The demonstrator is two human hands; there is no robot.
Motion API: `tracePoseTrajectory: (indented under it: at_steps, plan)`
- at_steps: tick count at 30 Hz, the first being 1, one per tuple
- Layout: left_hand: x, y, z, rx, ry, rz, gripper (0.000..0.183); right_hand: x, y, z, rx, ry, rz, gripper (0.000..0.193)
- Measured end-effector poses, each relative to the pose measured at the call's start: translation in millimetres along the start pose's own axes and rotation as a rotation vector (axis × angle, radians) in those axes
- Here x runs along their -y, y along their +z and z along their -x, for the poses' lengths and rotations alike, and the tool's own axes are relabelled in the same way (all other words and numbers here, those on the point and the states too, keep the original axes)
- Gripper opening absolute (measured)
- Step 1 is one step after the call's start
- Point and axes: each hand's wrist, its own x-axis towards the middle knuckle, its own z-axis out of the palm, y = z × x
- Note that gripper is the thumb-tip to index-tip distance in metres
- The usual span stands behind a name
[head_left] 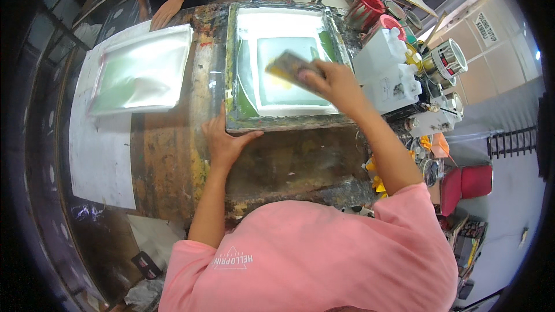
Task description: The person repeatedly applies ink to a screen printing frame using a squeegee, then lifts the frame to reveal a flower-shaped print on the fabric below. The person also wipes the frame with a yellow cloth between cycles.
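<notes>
A screen-printing frame [230, 81] lies on the worktable, its mesh pale in the middle with green at the sides. My right hand [337, 86] is closed around a squeegee [289, 68], held tilted over the mesh and smeared by motion. A yellow patch shows on the mesh beside the squeegee's lower edge. At the frame's near left corner, my left hand [226, 143] rests with thumb and fingers spread; the thumb lies along the near edge, the fingers along the left side. Left of the frame sits a stack of shiny clear plastic sheets [144, 75].
White paper [103, 162] lies under the plastic stack on the stained worktable [167, 167]. Another person's hand [166, 14] touches the table's far left edge. White plastic jugs [381, 55], a red paint can [366, 10] and a metal can [448, 60] crowd the right side.
</notes>
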Motion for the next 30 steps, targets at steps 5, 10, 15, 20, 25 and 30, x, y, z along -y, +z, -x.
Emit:
tracePoseTrajectory:
  at_steps: [5,10,15,20,25,30]
  plan:
    - [2,0,-1,-0.011,0.013,-0.031,0.121,-33,-17,-61,-0.212,0.169,-0.344,0.064]
    - [-5,-5,-2,0.058,-0.082,-0.015,0.118,-33,-33,-76,-0.087,0.415,-1.094,0.051]
    - [-1,0,-1,-0.009,0.013,-0.032,0.121,-38,-36,-71,-0.113,0.436,-1.221,0.037]
    - [-2,-2,0,-0.017,0.000,-0.025,0.121,-37,-31,-69,-0.082,0.432,-1.266,0.035]
    - [-4,-5,-1,0.048,-0.059,0.032,0.122,-39,-28,-75,-0.050,0.418,-1.325,0.034]
    - [-1,-4,-1,0.006,-0.015,0.045,0.123,-31,-12,-81,0.007,0.431,-1.383,0.033]
